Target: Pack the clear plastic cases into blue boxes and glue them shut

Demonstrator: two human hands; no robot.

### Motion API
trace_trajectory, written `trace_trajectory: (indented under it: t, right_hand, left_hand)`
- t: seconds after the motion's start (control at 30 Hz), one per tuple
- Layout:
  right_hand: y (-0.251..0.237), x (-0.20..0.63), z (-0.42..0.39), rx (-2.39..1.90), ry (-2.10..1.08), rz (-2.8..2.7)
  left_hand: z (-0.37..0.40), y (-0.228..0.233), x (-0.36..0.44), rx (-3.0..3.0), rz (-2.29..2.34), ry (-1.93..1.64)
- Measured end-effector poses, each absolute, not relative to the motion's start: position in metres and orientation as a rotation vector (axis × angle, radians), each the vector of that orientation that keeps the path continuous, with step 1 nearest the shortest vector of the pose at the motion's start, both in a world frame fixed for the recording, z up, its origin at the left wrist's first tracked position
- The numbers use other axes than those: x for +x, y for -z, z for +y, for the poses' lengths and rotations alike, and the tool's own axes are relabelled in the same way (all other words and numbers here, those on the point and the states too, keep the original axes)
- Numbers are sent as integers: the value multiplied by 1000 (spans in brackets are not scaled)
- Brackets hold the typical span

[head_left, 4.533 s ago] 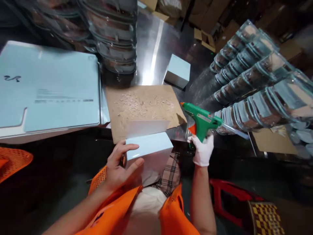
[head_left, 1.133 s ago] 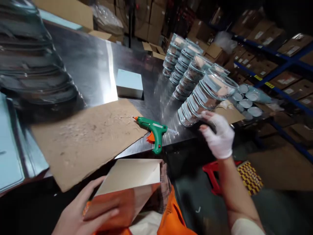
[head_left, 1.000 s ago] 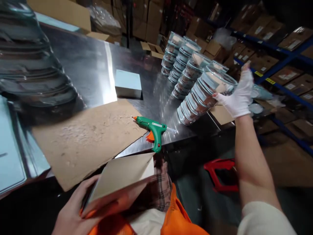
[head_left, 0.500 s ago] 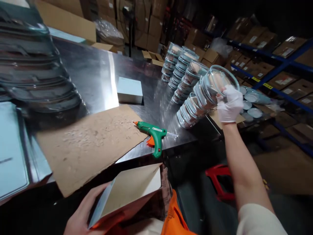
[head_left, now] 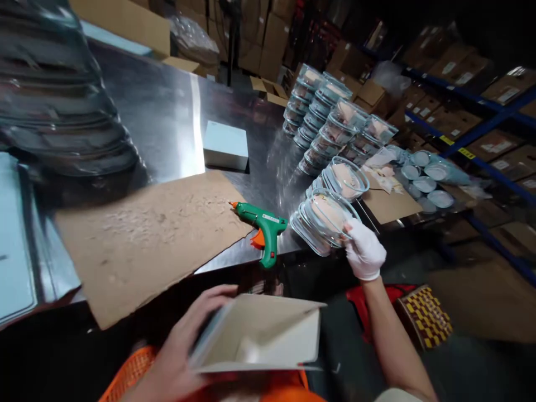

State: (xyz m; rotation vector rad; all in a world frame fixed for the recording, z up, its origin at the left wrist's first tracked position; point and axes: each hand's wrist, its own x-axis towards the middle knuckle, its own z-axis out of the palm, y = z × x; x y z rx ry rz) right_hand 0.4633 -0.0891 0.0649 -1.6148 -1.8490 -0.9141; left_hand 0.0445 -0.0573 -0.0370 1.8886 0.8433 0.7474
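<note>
The left hand [head_left: 180,357] gripped the open box [head_left: 268,335] by its near-left wall, low against the lap, mouth up. The gloved right hand [head_left: 364,254] closed on a short stack of clear lidded tubs [head_left: 322,220] at the steel table [head_left: 167,117] edge. Just left lay the green glue gun [head_left: 262,223], nozzle touching the cardboard sheet [head_left: 146,234]. Farther back sat a pale blue box [head_left: 226,146] and the long tub rows [head_left: 330,111].

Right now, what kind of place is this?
Most likely a warehouse packing station: blue racking loaded with cartons, a steel table with rows of stacked clear containers, and a green glue gun beside the open box in the left hand.
</note>
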Motion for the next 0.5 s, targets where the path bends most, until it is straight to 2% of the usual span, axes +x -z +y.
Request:
trace_trajectory:
  t: [0.17,0.37,0.5]
  right_hand:
    - [-47,486,-107,-1694,851,-1848]
    - [-35,497,-102,-1570,436,-1839]
    - [-17,492,-97,-1539,389,-1611]
  left_hand:
    - [-29,7,146,1892,144,-409]
    - [-19,8,243,1878,-17,-342]
    - [-22,20,256,1835,-17,-380]
